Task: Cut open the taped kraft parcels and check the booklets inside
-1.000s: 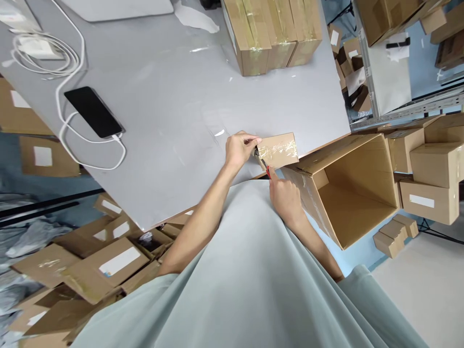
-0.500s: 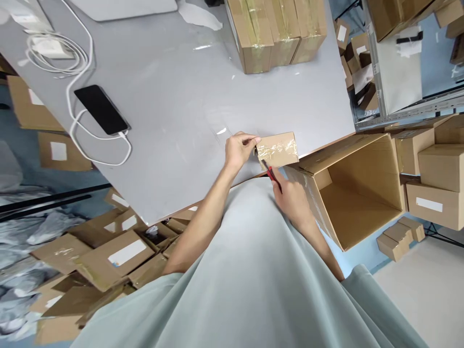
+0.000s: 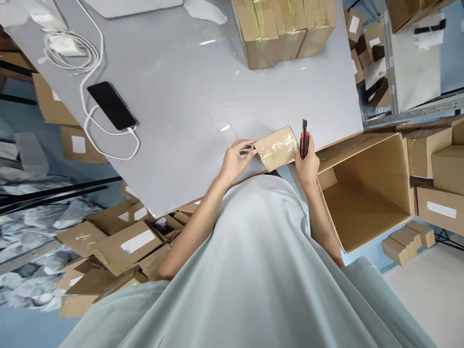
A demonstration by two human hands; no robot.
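A small cardboard box (image 3: 275, 149) with shiny clear tape across it lies tilted at the near edge of the grey table (image 3: 174, 121). My left hand (image 3: 235, 158) pinches its left end between thumb and fingers. At the box's right end, my right hand (image 3: 307, 163) is closed round a red and black box cutter (image 3: 304, 141), which points away from me. The right thumb touches or nearly touches the box's right edge. The box's underside is hidden.
Taped cartons (image 3: 282, 34) stand at the table's back. A phone (image 3: 112, 105) on a white cable (image 3: 85, 87) lies at left. A large open carton (image 3: 366, 193) is beside the table at right. More cartons (image 3: 125, 246) are piled below left.
My right hand has moved up and right with the box cutter, from the box's lower left corner to its right end. The box has turned, its right end now raised in view.
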